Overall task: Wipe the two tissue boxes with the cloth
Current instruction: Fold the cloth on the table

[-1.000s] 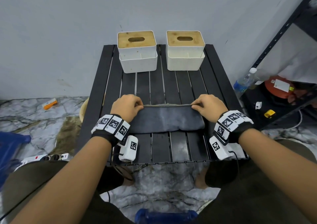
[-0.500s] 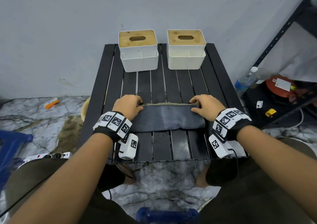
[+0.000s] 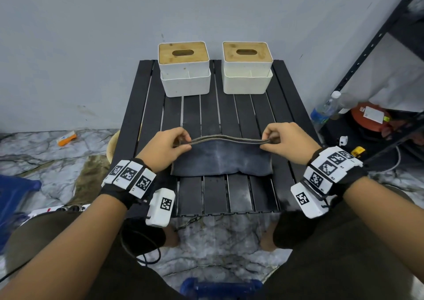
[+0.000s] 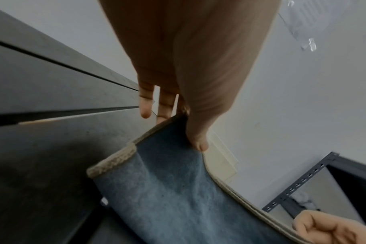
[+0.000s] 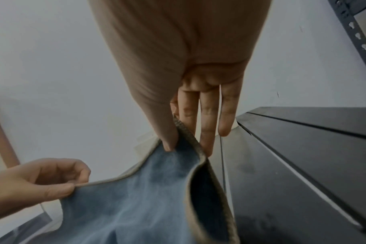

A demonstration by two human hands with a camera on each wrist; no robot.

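A folded blue-grey cloth [image 3: 221,158] with a beige hem hangs between my hands above the middle of the black slatted table [image 3: 229,198]. My left hand [image 3: 181,142] pinches the cloth's upper left corner between thumb and fingers. My right hand [image 3: 266,142] pinches the upper right corner the same way. The cloth's lower fold still rests on the slats. Two white tissue boxes with wooden lids stand side by side at the table's far edge, the left box [image 3: 184,70] and the right box [image 3: 247,68]. In the wrist views the blue cloth [image 4: 173,189] [image 5: 148,189] hangs from each thumb.
A grey wall stands right behind the boxes. A dark metal shelf [image 3: 378,47] rises at the right, with a water bottle [image 3: 324,110] and an orange container [image 3: 369,118] on the floor beside it. An orange object [image 3: 66,138] lies on the marble floor at the left.
Both hands have lifted the cloth's far edge off the table and drawn a little toward me. The two layers of the hem now show between my hands.
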